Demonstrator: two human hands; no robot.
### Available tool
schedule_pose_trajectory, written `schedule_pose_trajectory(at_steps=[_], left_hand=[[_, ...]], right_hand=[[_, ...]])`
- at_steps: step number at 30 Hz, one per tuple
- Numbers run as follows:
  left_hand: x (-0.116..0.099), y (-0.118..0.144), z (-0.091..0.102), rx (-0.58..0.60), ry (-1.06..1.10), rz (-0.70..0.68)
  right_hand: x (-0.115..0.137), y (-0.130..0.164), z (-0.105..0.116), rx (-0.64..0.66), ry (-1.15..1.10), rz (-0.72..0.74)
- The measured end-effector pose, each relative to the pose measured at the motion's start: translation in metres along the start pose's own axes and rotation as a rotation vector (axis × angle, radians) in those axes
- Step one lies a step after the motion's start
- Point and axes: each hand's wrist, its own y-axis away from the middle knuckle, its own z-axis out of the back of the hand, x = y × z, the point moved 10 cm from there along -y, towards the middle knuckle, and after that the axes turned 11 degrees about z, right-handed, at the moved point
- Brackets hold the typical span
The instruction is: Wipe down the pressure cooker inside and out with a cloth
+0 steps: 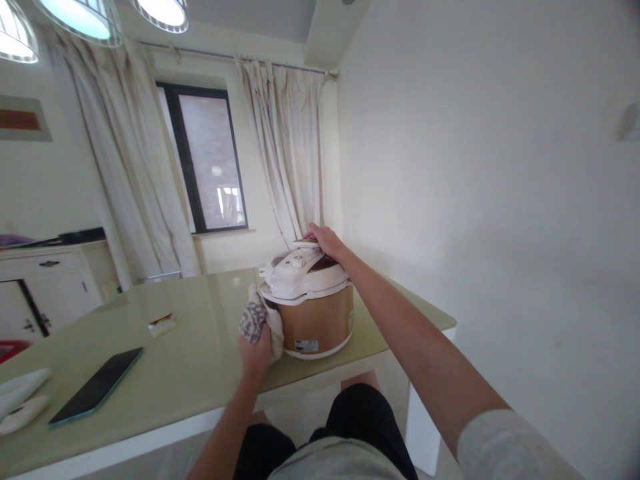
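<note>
A pressure cooker (pixel 320 320) with a white lid (pixel 285 277) and a golden-brown body stands upright at the near edge of the table. My left hand (pixel 256 350) is closed around a patterned, off-white cloth (pixel 254 320), which lies against the cooker's left side. On top, my right hand (pixel 325 240) has its fingers curled over the lid handle (pixel 306 244); part of the grip is hidden behind the hand. A knob (pixel 299 261) shows on the lid just below it.
The pale green tabletop (pixel 200 333) carries a dark tablet (pixel 97 387), a small packet (pixel 163 325) and white objects (pixel 23 400) at the left. A white wall (pixel 475 200) rises on the right. Curtains (pixel 287 147) hang behind, beside a window (pixel 213 160).
</note>
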Motion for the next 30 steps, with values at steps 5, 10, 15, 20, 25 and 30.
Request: schedule_pose_trajectory(at_steps=[5,10,15,20,25,30], left_hand=[[-0.112,0.100,-0.024,-0.105,-0.186,-0.726],[-0.196,0.148,-0.092,0.124,-0.524,-1.153],[-0.203,0.134,-0.092,0.186,-0.568,-1.100],[-0.212,0.096,-0.074,0.225,-0.537,-0.937],[-0.231,0.054,-0.079,0.379,-0.407,-0.565],[-0.242,0.054,-0.066,0.803,-0.224,-0.640]], right_hand=[[0.015,0.005,0.001,0.014,0.094,0.049],[0.047,0.011,0.000,0.022,0.238,0.250],[0.094,0.052,0.048,-0.308,0.059,0.453],[0.140,0.144,0.058,-0.207,-0.027,0.553],[0.142,0.201,0.027,-0.129,0.181,0.530],[0.123,0.203,0.013,-0.262,0.274,0.462]])
